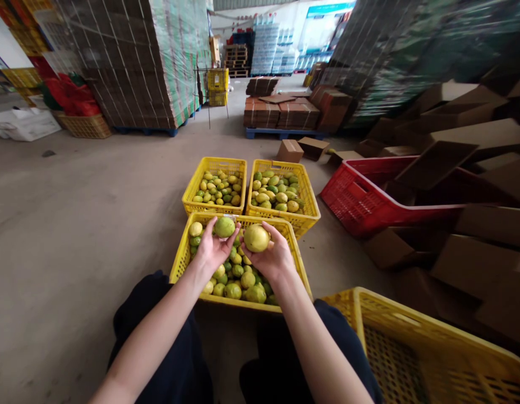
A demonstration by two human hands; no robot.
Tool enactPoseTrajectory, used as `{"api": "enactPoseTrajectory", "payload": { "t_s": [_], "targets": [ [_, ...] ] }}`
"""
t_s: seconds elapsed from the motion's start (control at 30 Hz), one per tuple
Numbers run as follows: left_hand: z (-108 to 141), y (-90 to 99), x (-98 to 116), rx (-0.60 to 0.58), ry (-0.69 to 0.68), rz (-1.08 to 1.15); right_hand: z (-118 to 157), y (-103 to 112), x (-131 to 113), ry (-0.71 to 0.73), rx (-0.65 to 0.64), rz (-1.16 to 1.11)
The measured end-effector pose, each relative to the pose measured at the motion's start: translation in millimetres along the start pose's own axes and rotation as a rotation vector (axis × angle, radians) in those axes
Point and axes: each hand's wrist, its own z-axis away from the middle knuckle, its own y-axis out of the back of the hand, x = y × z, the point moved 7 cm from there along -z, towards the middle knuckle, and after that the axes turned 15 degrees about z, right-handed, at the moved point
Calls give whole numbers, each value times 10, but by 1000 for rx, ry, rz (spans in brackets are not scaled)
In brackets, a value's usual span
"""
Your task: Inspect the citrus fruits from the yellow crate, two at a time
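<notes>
A green lemon (225,226) rests in my left hand (214,247), with the fingers curled around its underside. My right hand (277,255) holds a larger, yellower lemon (256,238) close beside it. Both hands are above a yellow plastic crate (302,270) filled with green and yellow lemons (233,290), some of them hidden by my hands and forearms. Just behind it stand two more yellow crates of fruit. The left one (184,197) contains mostly yellow-green lemons, and the right one (313,203) has a similar green and yellow mix.
At lower right is another yellow crate (411,318). A red crate (348,196) with cardboard boxes (474,269) heaped in and around it lies to the right. Bundled flat cardboard (299,115) sits on a blue pallet (268,133) ahead. Tall wrapped stacks (129,62) flank the aisle.
</notes>
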Motion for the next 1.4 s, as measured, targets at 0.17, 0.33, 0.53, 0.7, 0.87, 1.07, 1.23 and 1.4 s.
{"api": "enactPoseTrajectory", "payload": {
  "t_s": [0.17,0.33,0.53,0.7,0.87,1.07,1.23,1.4],
  "targets": [
    [-1,9,32,26,-41,-11,2,38,-54,60,19,-26],
    [-10,7,38,16,-50,-29,-16,67,-28,36,70,-41],
    [-21,19,39,20,-44,-39,-15,57,-26,32,79,-37],
    [-47,73,6,62,-11,-39,-5,32,3,-6,61,-30],
    [-67,99,-12,76,2,7,-18,6,20,-25,14,11],
    [13,18,-5,45,19,60,29,-11,-20,-7,-41,-26],
    [40,-18,0,-55,69,136,89,-55,-64,20,-126,-39],
    [29,13,31,-87,34,123,56,-23,-58,35,-111,-32]
  ]
}}
